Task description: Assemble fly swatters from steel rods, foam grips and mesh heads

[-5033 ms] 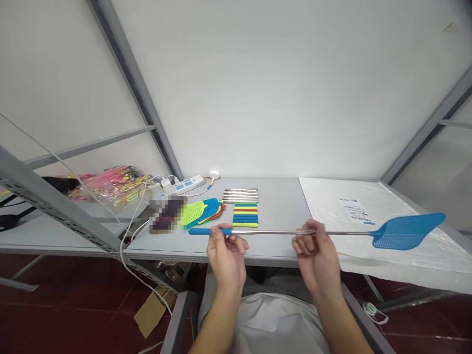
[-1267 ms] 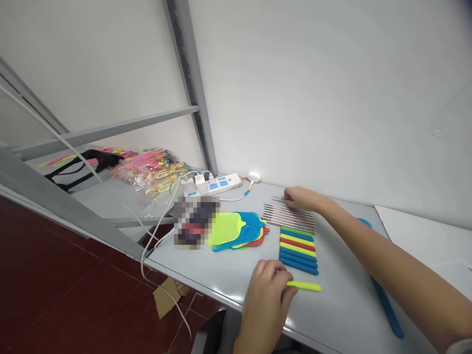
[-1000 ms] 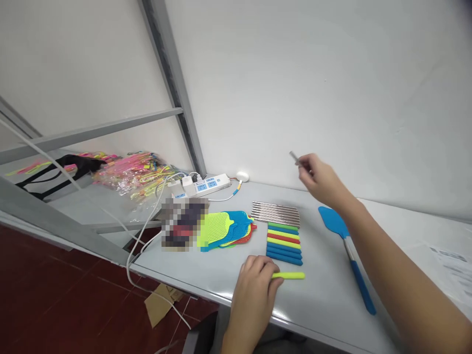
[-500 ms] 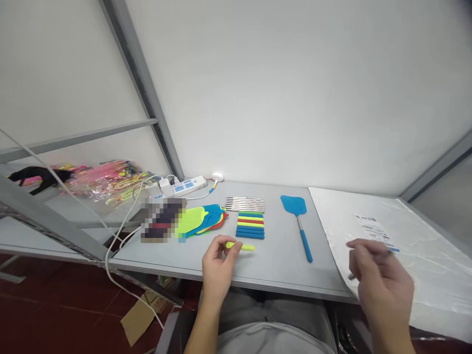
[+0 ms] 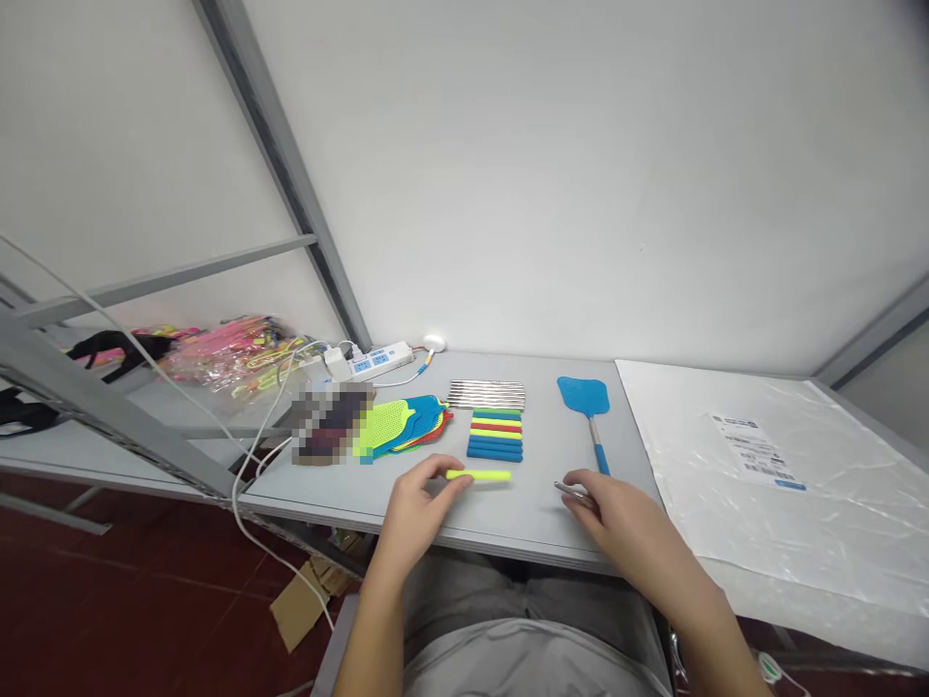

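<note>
My left hand (image 5: 415, 508) pinches one end of a yellow-green handle tube (image 5: 492, 475), whose free end points right over the table. My right hand (image 5: 616, 513) grips a thin silver metal rod (image 5: 570, 490), its tip directed left toward the tube but apart from it. Behind the tube lies a row of coloured handle tubes (image 5: 495, 445) in green, yellow, red and blue. Farther back rest several metal rods (image 5: 486, 394) side by side. Mesh fly swatter heads (image 5: 406, 426) are piled to the left. A whole blue fly swatter (image 5: 584, 397) lies beyond my right hand, which partly covers its handle.
A white power strip (image 5: 381, 362) with plugs and cables sits at the back left, near a pixelated dark item (image 5: 330, 426). White plastic sheeting (image 5: 762, 523) covers the right side. Bagged colourful items (image 5: 232, 353) lie beyond the metal frame. Cardboard (image 5: 299, 612) is on the floor.
My right hand has moved left with the metal rod, from above the white sheeting to near the tube. My left hand keeps the yellow-green tube. The view has shifted slightly.
</note>
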Demonstrator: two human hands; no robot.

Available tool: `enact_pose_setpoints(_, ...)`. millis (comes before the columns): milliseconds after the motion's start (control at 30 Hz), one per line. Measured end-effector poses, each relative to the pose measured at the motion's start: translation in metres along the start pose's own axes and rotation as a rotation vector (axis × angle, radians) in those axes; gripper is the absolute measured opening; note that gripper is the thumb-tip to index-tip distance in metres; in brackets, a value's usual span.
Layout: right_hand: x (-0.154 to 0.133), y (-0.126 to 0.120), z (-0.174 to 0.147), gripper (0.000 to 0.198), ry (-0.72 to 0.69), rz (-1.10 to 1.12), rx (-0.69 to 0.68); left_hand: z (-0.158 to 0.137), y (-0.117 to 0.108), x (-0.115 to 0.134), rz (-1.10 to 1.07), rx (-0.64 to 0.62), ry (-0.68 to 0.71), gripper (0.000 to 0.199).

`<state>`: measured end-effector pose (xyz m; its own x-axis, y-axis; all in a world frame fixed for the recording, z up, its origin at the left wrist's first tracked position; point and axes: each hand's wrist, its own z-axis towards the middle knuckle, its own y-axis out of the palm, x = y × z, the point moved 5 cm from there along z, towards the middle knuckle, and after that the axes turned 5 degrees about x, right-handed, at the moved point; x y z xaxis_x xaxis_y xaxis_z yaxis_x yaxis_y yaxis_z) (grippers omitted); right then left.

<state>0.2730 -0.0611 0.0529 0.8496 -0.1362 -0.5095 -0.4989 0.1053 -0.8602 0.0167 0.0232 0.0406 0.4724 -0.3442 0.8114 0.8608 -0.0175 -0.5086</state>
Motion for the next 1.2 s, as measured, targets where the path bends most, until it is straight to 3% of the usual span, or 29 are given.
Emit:
enact_pose_setpoints(133,-0.028,0.001,0.012,0.028,-0.086,-0.049,-0.01,0.0,-0.016,-0.01,0.007,0.128,-0.044,0.026)
enact_pose_setpoints(300,-0.045,0.004,0.02,0.027,-0.126,-0.107,0.007,0.027,0.002,-0.003,0.031,0.087,0.031,0.022)
enact_pose_setpoints(500,-0.027,0.011,0.009,0.03,-0.056,-0.046,0.025,0.098,0.022,0.002,0.122,0.013,0.097,0.009)
enact_pose_setpoints(633,-0.004,0.007,-0.005,0.032,0.009,-0.038,0.034,0.115,0.036,-0.003,0.211,-0.009,0.101,0.004)
enact_pose_setpoints(800,0.011,-0.001,-0.019,0.033,0.031,-0.017,0.08,0.112,0.043,-0.003,0.327,0.0,0.115,0.005)
enact_pose_setpoints(967,0.011,-0.004,-0.021,0.031,-0.024,0.0,0.128,0.101,0.037,0.004,0.387,0.033,0.198,0.008)
enact_pose_setpoints(1200,-0.009,0.001,-0.024,0.024,-0.118,0.009,0.252,0.04,0.025,0.001,0.41,0.108,0.265,0.01)
